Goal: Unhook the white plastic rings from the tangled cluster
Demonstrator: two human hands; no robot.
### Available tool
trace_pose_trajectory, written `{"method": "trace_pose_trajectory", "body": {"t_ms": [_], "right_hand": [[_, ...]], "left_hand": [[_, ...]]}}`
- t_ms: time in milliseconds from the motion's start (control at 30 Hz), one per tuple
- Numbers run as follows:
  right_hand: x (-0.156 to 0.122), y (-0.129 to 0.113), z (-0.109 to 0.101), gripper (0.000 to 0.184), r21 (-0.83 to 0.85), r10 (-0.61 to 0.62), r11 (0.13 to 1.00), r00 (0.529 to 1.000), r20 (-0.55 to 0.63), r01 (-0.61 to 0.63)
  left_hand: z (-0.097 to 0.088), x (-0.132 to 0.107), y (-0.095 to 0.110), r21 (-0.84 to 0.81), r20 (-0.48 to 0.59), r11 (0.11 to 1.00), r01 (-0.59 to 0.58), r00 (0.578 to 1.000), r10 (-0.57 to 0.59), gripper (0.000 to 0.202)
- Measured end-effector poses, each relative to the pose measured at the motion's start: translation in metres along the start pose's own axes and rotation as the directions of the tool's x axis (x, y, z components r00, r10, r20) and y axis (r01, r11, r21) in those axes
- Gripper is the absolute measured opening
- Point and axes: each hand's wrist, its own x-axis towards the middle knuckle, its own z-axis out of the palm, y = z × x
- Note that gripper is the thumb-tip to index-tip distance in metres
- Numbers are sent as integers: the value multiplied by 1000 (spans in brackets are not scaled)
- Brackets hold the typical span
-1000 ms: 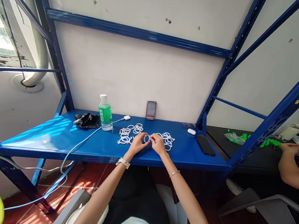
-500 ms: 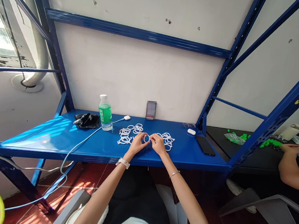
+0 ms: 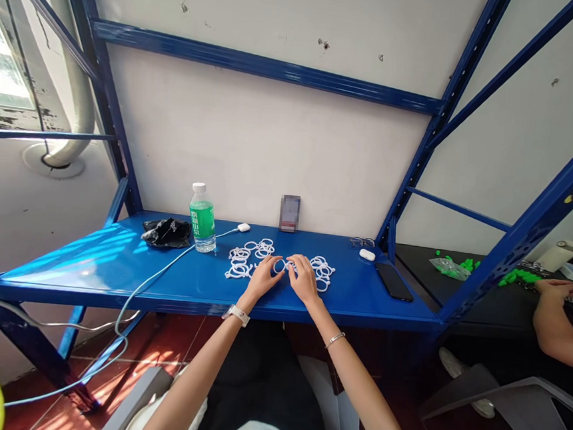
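Observation:
My left hand [image 3: 262, 276] and my right hand [image 3: 303, 277] meet over the blue shelf [image 3: 112, 263], fingers pinched on one white plastic ring [image 3: 279, 265] held between them. Several more white rings lie in a loose pile to the left [image 3: 243, 258] and another pile to the right [image 3: 322, 270], just beyond my fingertips. A watch sits on my left wrist and a thin bracelet on my right.
A green-labelled water bottle [image 3: 202, 218], a black crumpled bag [image 3: 167, 231] and a white charger cable [image 3: 161, 271] lie to the left. A small card [image 3: 289, 212] leans on the wall. Earbud case [image 3: 366, 254] and phone [image 3: 394, 281] lie right. Another person's arm [image 3: 555, 319] works beside green parts [image 3: 516, 275].
My hands have shifted slightly forward with the ring, staying joined on it. The view has tilted a little. The neighbour's hands moved slightly.

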Motion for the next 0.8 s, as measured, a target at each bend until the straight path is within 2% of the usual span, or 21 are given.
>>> {"method": "trace_pose_trajectory", "body": {"t_ms": [67, 100, 167, 200, 233, 267, 333, 367, 400, 433, 567, 700, 800], "right_hand": [[-11, -20, -4, 25, 22, -31, 999, 999, -14, 31], [-20, -33, -7, 25, 56, -52, 997, 998, 18, 51], [-46, -62, -12, 24, 158, -121, 983, 971, 206, 89], [-63, -77, -14, 23, 222, -189, 968, 921, 342, 116], [-80, -90, -16, 20, 292, -283, 944, 824, 491, 150], [-98, -101, -17, 19, 342, -367, 922, 683, 631, 179], [-132, -115, -16, 36, 353, -402, 915, 452, 796, 193], [-147, -117, -14, 39, 338, -385, 922, 361, 849, 189], [-159, -117, -11, 38, 319, -361, 930, 292, 886, 183], [-170, -115, -7, 35, 294, -332, 939, 258, 907, 176], [-192, -105, 13, 28, 390, -420, 904, 199, 885, 174], [-198, -104, 23, 23, 402, -440, 894, 231, 868, 196], [-205, -104, 27, 17, 369, -391, 920, 261, 883, 132]], "left_hand": [[3, -1, -4, 37, 2, 999, -3, 1000, 3, 37], [4, -1, -5, 56, 3, 998, -8, 1000, 7, 38], [5, -1, -7, 92, 10, 996, -16, 1000, 15, 38], [6, -1, -7, 109, 16, 994, -16, 1000, 14, 38], [6, -2, -7, 123, 24, 992, -12, 1000, 9, 38], [6, -2, -6, 133, 32, 991, -4, 999, 0, 37], [5, -2, -5, 145, 44, 989, 11, 999, -18, 37], [5, -2, -4, 147, 46, 989, 16, 999, -23, 36], [5, -2, -3, 147, 48, 989, 18, 999, -25, 36], [4, -2, -3, 146, 50, 989, 18, 998, -26, 36], [4, -1, -2, 138, 68, 990, 13, 997, -22, 35], [4, -1, -2, 141, 72, 990, 9, 997, -19, 34], [4, -1, -2, 149, 77, 989, 10, 997, -22, 34]]}}
